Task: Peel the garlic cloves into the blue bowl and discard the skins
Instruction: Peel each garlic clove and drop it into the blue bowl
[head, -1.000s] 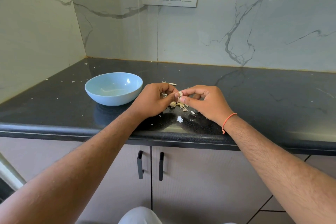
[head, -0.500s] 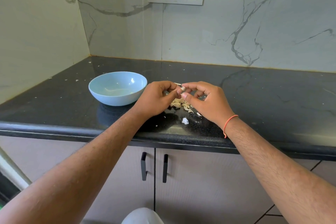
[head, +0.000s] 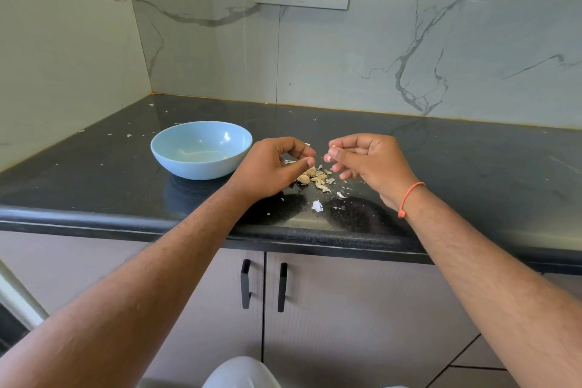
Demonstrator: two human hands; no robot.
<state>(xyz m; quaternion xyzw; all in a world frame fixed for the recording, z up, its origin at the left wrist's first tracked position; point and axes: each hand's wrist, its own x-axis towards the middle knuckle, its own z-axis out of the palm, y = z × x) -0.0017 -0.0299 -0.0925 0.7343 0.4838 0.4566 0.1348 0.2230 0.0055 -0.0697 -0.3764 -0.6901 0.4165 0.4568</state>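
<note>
Fingers of the right hand (head: 368,161) are curled; thumb and forefinger pinch a small pale garlic clove (head: 328,158) at their tips, held above the tabletop (head: 472,167). Remaining right fingers are loosely bent below the pinch. Left hand (head: 271,167): thumb and forefinger stand narrowly apart, a small gap between the tips; whether a scrap of skin sits in that gap cannot be told. The two hands are near each other but not touching.

Directly below and between both sets of fingers: pile of garlic pieces and skins (head: 315,179) on the tabletop; exact count not readable, several at least. Toward the person from the pile lies one larger white skin flake (head: 317,206), with smaller flecks around it.

Blue bowl (head: 201,149), count one, upright on the tabletop just left of the left fingers, its rim close to the left knuckles; its inside shows only a faint pale trace. Scattered specks lie beyond and left of the bowl.

Open dark tabletop runs far to the right of the right fingers and back to the marble wall. Front edge of the tabletop passes under both forearms. An orange thread band (head: 409,198) circles the right wrist. Below the edge: two cabinet doors, two black handles (head: 264,285).
</note>
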